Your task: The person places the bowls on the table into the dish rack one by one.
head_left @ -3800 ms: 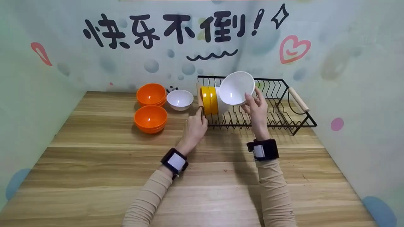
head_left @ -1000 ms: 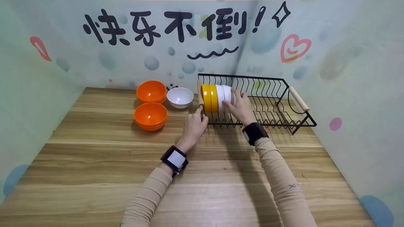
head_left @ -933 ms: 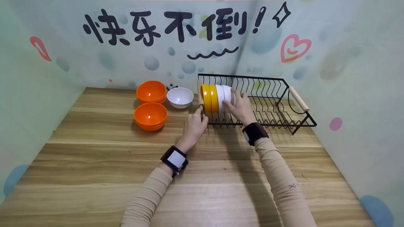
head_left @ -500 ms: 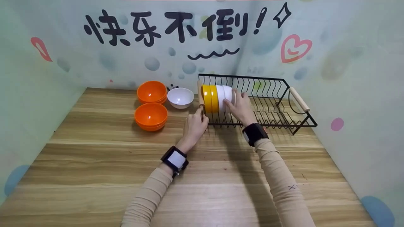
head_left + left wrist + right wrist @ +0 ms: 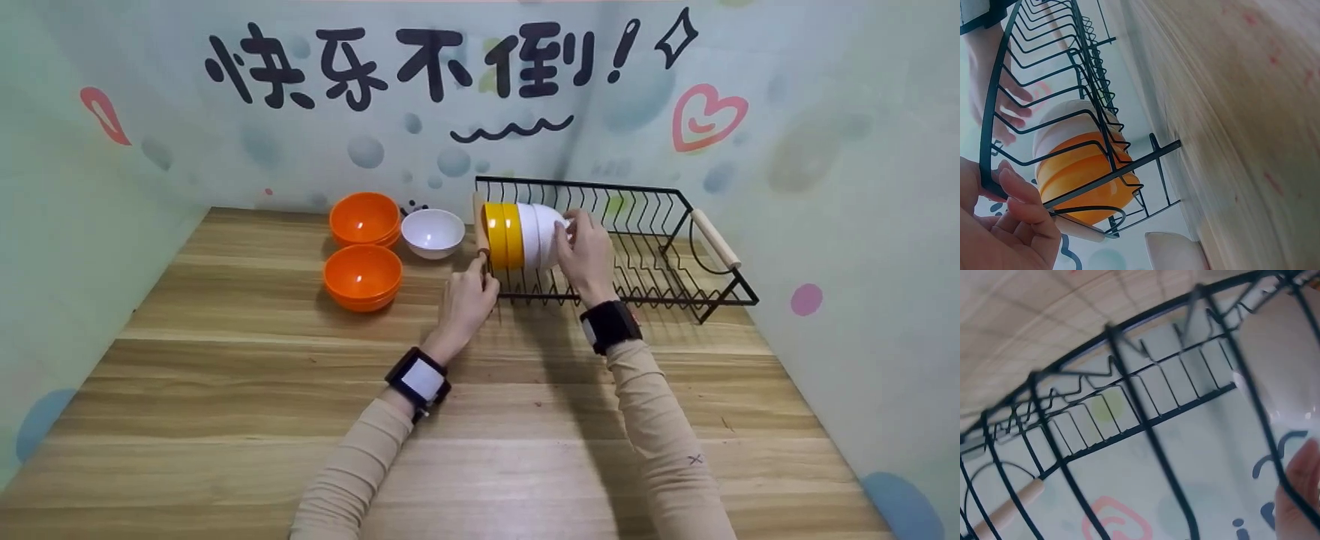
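A black wire dish rack [image 5: 615, 186] stands against the back wall. At its left end, two yellow bowls [image 5: 502, 236] and white bowls [image 5: 550, 238] sit on their sides, nested in a row. Beside the rightmost white bowl is my right hand [image 5: 590, 259], thumb and fingers spread; the left wrist view shows a gap between those fingers and the bowls. My left hand [image 5: 466, 304] grips the rack's front left corner, its fingers curled around the frame in the left wrist view. The right wrist view catches a white bowl [image 5: 1286, 365] behind the rack wires.
Left of the rack, a white bowl [image 5: 433, 234] stands upright on the wooden table [image 5: 262, 420]. Next to it are two stacks of orange bowls, one at the back [image 5: 365, 217] and one in front [image 5: 364, 276]. The rack has wooden handles, the right one [image 5: 715, 238] in plain view.
The white bowl held up earlier now sits nested in the rack's row. My right hand has since let go and drawn slightly right. The left hand stays on the rack corner.
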{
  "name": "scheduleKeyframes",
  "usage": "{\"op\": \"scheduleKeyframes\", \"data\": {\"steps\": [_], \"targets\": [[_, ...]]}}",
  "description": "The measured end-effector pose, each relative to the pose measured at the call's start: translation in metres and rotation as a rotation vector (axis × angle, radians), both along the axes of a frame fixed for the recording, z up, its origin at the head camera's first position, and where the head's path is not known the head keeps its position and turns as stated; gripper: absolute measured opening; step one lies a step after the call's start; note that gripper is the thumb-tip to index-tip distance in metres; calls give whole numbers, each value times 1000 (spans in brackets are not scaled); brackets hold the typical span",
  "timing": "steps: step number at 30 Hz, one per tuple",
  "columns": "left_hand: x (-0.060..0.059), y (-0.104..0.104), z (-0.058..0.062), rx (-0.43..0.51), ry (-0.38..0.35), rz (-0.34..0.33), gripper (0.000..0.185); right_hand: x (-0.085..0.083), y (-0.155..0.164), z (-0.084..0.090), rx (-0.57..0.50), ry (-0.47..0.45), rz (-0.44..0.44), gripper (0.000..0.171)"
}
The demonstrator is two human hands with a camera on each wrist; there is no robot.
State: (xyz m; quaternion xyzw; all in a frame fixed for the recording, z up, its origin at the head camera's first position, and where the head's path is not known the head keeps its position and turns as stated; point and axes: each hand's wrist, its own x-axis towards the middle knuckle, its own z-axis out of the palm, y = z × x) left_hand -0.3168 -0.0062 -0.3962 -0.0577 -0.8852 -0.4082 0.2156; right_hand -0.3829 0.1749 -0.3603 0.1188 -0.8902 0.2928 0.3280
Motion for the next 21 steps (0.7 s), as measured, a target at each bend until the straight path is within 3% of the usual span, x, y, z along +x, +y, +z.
{"op": "scheduleKeyframes", "data": {"steps": [5, 12, 21], "targets": [[-1, -1, -1, -1, 7, -5, 42, 10, -5, 0, -99, 70, 28, 22], [-2, 0, -2, -11, 33, -5, 40, 26, -12, -10, -171, 85, 105, 29], [-6, -11, 1, -83, -6, 1, 41, 32, -13, -25, -38, 146, 197, 24]]}}
